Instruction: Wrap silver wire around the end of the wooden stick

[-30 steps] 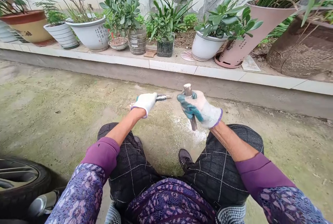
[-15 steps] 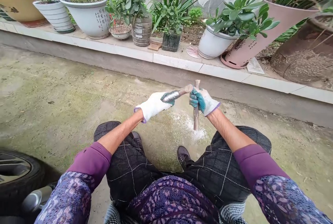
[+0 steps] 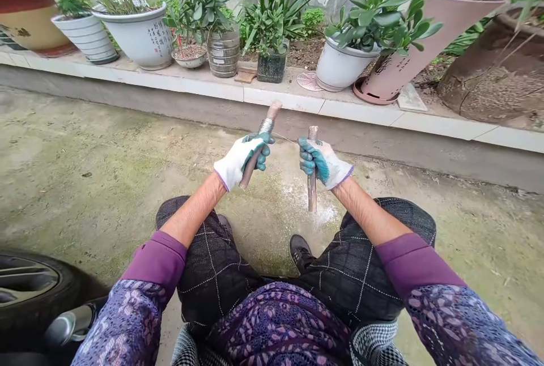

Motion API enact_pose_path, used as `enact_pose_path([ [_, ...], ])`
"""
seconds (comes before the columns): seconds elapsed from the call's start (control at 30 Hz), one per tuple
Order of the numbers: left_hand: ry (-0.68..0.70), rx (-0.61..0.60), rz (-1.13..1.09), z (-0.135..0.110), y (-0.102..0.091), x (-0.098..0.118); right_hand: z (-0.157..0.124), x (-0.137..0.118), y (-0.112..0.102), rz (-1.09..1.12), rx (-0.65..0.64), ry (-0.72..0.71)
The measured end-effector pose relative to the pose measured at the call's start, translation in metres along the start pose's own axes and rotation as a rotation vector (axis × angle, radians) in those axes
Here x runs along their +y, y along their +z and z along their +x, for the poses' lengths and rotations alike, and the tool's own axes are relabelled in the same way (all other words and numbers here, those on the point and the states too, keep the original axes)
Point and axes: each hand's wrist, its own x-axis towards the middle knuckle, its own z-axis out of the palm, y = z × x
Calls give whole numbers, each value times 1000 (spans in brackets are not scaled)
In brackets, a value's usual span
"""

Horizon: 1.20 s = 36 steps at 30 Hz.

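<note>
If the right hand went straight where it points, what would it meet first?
Beyond the thin strand, probably the brown wooden stick with silvery windings in the white-gloved left hand; depth is unclear.

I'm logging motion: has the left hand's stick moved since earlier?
Yes: the stick in the left hand has swung up, its tip nearer the tiled ledge.

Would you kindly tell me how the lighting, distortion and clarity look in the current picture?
Head view: light is soft, with dark shade beside the tire; head view: wide-angle distortion likely makes the pink pot lean outward; head view: the left hand and right hand look fairly sharp, while the thin strand between them is faint.
</note>
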Motion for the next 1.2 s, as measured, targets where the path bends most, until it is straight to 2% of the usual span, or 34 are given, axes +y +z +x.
enact_pose_path([
  [0.1,2,60,14,1,12,1,-9,-5,1,25,-2,-22],
  [0.23,8,57,32,6,22,-1,-18,-8,-1,41,0,-64],
  [0.37,87,81,66,13,28,-4,-26,-11,0,25,-15,-133],
  [0.53,235,85,516,12,42,-14,-30,-21,9,-20,-6,-138],
  [0.6,220,64,596,9,48,-19,-30,-25,11,-23,-4,-140],
  [0.67,110,-16,551,4,51,-21,-30,-27,13,-22,-29,-150],
  [0.8,-192,-393,342,-6,47,-24,-34,-29,14,-14,-146,-140],
  [0.87,-254,-491,218,-7,44,-23,-34,-28,14,18,-192,-134],
  [0.93,-253,-497,124,-7,40,-20,-32,-27,13,79,-193,-137],
  [1.1,-143,-411,12,-9,30,-4,-25,-23,4,179,-89,-142],
  [1.2,-169,-470,-20,-16,28,-2,-18,-18,2,146,-53,-99],
])
